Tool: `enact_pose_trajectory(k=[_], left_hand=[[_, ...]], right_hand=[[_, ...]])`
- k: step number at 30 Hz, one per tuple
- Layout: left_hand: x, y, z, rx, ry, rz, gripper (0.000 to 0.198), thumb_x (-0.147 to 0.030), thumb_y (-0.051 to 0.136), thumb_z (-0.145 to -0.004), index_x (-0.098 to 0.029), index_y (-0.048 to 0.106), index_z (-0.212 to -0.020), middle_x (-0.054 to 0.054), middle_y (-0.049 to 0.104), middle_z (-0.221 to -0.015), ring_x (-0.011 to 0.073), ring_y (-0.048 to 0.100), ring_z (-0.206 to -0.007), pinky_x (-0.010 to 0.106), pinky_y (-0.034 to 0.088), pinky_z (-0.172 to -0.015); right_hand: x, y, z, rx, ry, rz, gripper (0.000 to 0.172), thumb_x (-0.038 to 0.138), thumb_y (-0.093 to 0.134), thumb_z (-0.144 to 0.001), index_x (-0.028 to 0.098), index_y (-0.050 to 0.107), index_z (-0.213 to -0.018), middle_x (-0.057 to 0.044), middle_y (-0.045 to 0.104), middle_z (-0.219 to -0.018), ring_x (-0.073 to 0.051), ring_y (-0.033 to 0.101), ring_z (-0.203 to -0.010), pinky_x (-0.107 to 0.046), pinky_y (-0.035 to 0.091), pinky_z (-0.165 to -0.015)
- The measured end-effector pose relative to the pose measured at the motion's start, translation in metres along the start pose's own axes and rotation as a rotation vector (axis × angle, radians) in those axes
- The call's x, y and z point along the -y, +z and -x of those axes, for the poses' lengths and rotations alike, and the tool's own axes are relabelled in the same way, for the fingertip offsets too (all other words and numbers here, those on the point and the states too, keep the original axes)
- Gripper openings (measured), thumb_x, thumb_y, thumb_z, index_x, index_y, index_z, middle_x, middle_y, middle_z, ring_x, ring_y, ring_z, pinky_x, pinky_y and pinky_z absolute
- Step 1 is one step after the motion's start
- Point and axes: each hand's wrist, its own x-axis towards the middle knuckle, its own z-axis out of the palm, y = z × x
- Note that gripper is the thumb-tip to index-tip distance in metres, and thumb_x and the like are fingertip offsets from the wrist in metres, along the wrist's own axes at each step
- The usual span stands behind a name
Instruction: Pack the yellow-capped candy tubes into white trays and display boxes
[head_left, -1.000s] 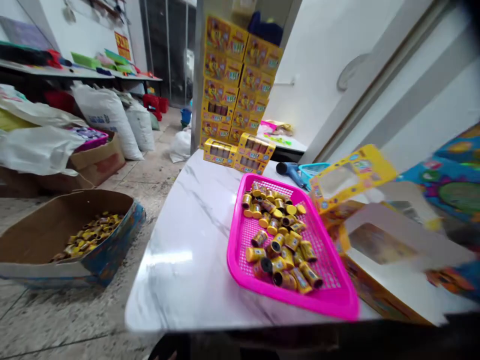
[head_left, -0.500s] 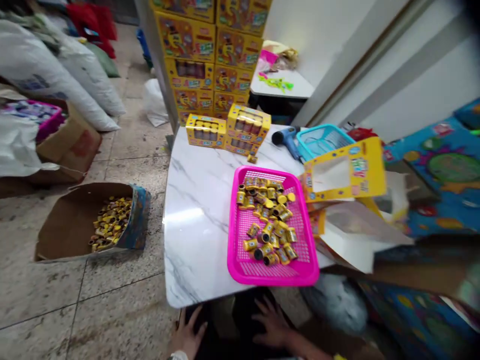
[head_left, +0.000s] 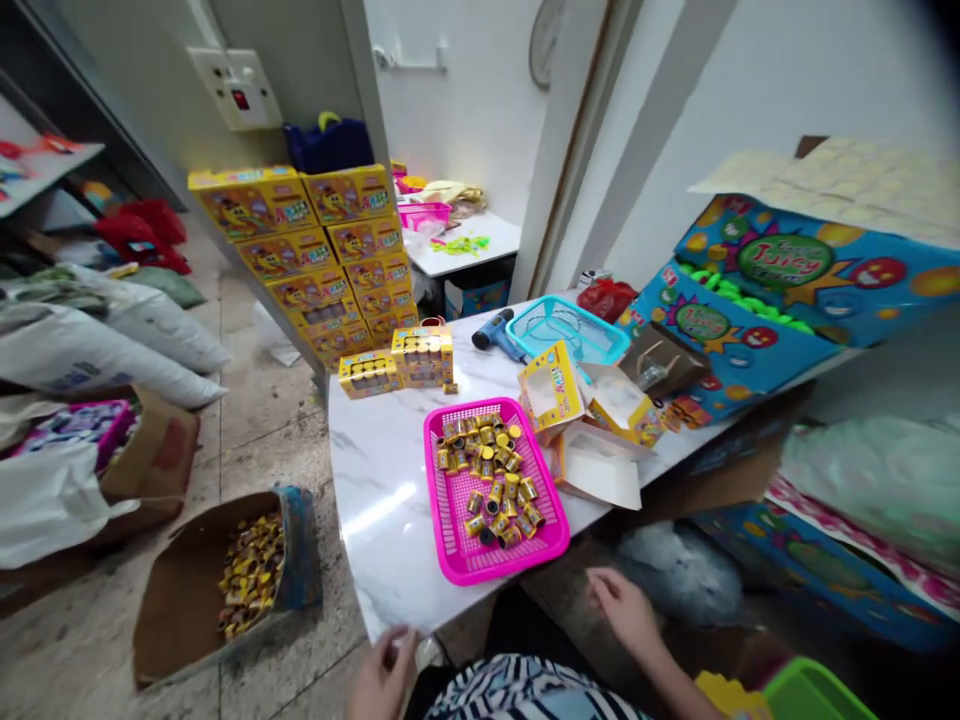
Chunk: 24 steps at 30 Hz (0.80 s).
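A pink basket tray (head_left: 457, 560) lies on a white marble table (head_left: 382, 500) and holds several small yellow bottles (head_left: 491, 475). My left hand (head_left: 382, 675) hovers just below the table's near edge, fingers curled and blurred, with nothing seen in it. My right hand (head_left: 626, 608) is lower right of the tray, below the table edge, fingers loosely spread and empty. Flat yellow window boxes (head_left: 551, 395) and white folded cartons (head_left: 604, 465) lie to the right of the tray.
Filled yellow boxes (head_left: 397, 365) sit at the table's far end, before a tall stack (head_left: 322, 255). A blue tool (head_left: 495, 335) and teal basket (head_left: 570, 330) lie behind. A floor carton (head_left: 225, 580) holds more bottles. Sacks (head_left: 112, 340) lie left, colourful cartons (head_left: 757, 300) right.
The view has pulled back and up, so the table looks smaller and farther. Both hands have come up into view near the table's front edge; my right hand moved rightward.
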Motion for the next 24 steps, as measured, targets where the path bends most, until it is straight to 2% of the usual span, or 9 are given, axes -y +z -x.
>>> enact_pose_trajectory(k=[3, 7, 10, 13, 15, 17, 19, 22, 24], left_hand=[[-0.054, -0.027, -0.049, -0.203, -0.048, 0.118, 0.067, -0.070, 0.041, -0.083, -0.016, 0.062, -0.118, 0.002, 0.067, -0.070, 0.0265, 0.070, -0.073, 0.037, 0.055, -0.075], [-0.125, -0.024, -0.109, -0.203, -0.068, 0.019, 0.072, -0.062, 0.053, -0.084, -0.008, 0.050, -0.131, 0.012, 0.073, -0.086, 0.0293, 0.071, -0.089, 0.036, 0.051, -0.082], [-0.145, -0.009, -0.138, -0.179, -0.127, -0.042, 0.049, -0.048, 0.059, -0.086, -0.010, 0.058, -0.117, 0.019, 0.073, -0.099, 0.0298, 0.071, -0.096, 0.034, 0.050, -0.080], [-0.141, 0.000, -0.146, -0.207, -0.181, -0.076, 0.028, -0.033, 0.053, -0.089, -0.011, 0.062, -0.104, 0.021, 0.073, -0.096, 0.0320, 0.071, -0.096, 0.036, 0.050, -0.080], [-0.134, 0.001, -0.143, -0.232, -0.188, -0.077, 0.024, -0.028, 0.050, -0.090, -0.012, 0.062, -0.103, 0.020, 0.073, -0.095, 0.0322, 0.071, -0.096, 0.038, 0.050, -0.082], [-0.130, -0.003, -0.137, -0.248, -0.187, -0.065, 0.031, -0.028, 0.047, -0.091, -0.009, 0.059, -0.113, 0.021, 0.072, -0.100, 0.0311, 0.070, -0.095, 0.040, 0.051, -0.084], [-0.132, -0.017, -0.127, -0.304, -0.125, -0.010, 0.047, -0.033, 0.048, -0.091, -0.006, 0.050, -0.129, 0.023, 0.066, -0.117, 0.0292, 0.069, -0.096, 0.041, 0.053, -0.085], [-0.146, -0.058, -0.103, -0.556, 0.214, 0.151, 0.081, -0.047, 0.062, -0.081, -0.005, 0.034, -0.144, 0.027, 0.048, -0.140, 0.0325, 0.061, -0.113, 0.045, 0.055, -0.089], [-0.160, -0.091, -0.083, -0.678, 0.495, 0.171, 0.093, -0.048, 0.073, -0.072, -0.010, 0.034, -0.147, 0.024, 0.041, -0.147, 0.0371, 0.046, -0.133, 0.051, 0.048, -0.104]], right_hand=[[0.054, -0.038, -0.016, -0.285, -0.110, -0.023, 0.059, 0.065, 0.038, -0.089, 0.018, 0.068, -0.108, -0.010, 0.073, -0.080, -0.026, 0.072, -0.071, -0.037, 0.057, -0.068], [0.158, -0.100, -0.064, -0.577, -0.385, 0.301, 0.080, 0.071, 0.050, -0.085, 0.014, 0.050, -0.141, -0.018, 0.068, -0.117, -0.030, 0.069, -0.095, -0.038, 0.054, -0.078], [0.226, -0.141, -0.117, -0.580, -0.356, 0.453, 0.089, 0.065, 0.058, -0.084, 0.009, 0.037, -0.150, -0.025, 0.056, -0.135, -0.035, 0.062, -0.113, -0.041, 0.051, -0.086], [0.267, -0.164, -0.155, -0.338, -0.181, 0.556, 0.054, 0.043, 0.061, -0.088, 0.009, 0.059, -0.130, -0.023, 0.066, -0.119, -0.032, 0.066, -0.106, -0.038, 0.051, -0.084], [0.279, -0.169, -0.156, -0.288, -0.198, 0.571, 0.034, 0.033, 0.054, -0.092, 0.013, 0.067, -0.116, -0.018, 0.071, -0.106, -0.029, 0.068, -0.100, -0.034, 0.050, -0.081], [0.281, -0.164, -0.138, -0.320, -0.340, 0.562, 0.029, 0.029, 0.046, -0.096, 0.017, 0.069, -0.109, -0.014, 0.073, -0.100, -0.027, 0.069, -0.096, -0.033, 0.050, -0.078], [0.280, -0.151, -0.110, -0.285, -0.512, 0.565, 0.028, 0.027, 0.042, -0.097, 0.019, 0.068, -0.105, -0.011, 0.074, -0.097, -0.025, 0.070, -0.091, -0.032, 0.049, -0.075], [0.278, -0.125, -0.072, -0.097, -0.693, 0.599, 0.025, 0.027, 0.045, -0.097, 0.021, 0.068, -0.101, -0.007, 0.074, -0.095, -0.023, 0.069, -0.089, -0.030, 0.050, -0.072], [0.282, -0.109, -0.058, -0.008, -0.744, 0.612, 0.023, 0.027, 0.046, -0.096, 0.020, 0.068, -0.098, -0.007, 0.074, -0.096, -0.023, 0.069, -0.090, -0.030, 0.050, -0.073]])
